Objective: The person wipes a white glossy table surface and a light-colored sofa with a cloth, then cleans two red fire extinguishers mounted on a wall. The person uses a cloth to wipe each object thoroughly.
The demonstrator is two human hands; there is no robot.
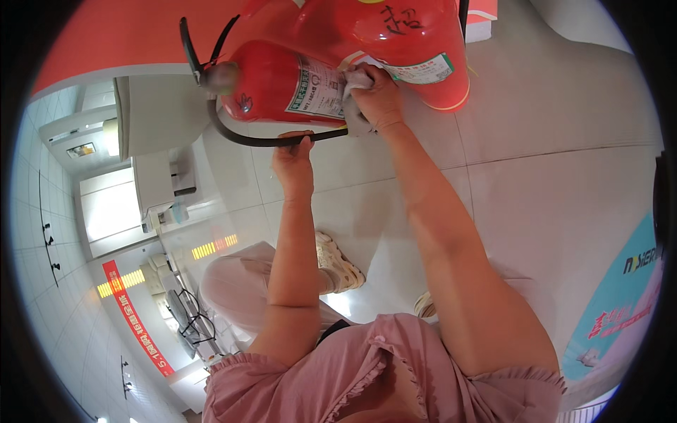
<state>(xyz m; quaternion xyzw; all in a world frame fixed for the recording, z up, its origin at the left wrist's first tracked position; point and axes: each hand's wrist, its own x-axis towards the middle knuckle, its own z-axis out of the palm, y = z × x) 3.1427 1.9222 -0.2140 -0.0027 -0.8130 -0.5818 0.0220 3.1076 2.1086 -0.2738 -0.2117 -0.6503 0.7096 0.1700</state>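
Note:
A red fire extinguisher (pixel 259 79) with a printed label (pixel 317 87) lies tilted in front of me, its black valve handle (pixel 194 55) towards the left. My left hand (pixel 293 158) grips the black discharge hose (pixel 248 139) below the cylinder. In my right hand (pixel 380 99) is a bunched whitish cloth (pixel 357 80), pressed against the lower end of the cylinder beside the label. The cloth and fingers hide part of that end. Close to the right hand stands a second red fire extinguisher (pixel 441 50), bearing handwriting and a label.
Glossy grey floor tiles (pixel 529 195) spread beneath the hands. A red panel (pixel 121 39) borders the upper left. White furniture (pixel 153 185) is farther left. My shoe (pixel 341 264) rests below the left hand, and a blue printed board (pixel 608 306) is at the right.

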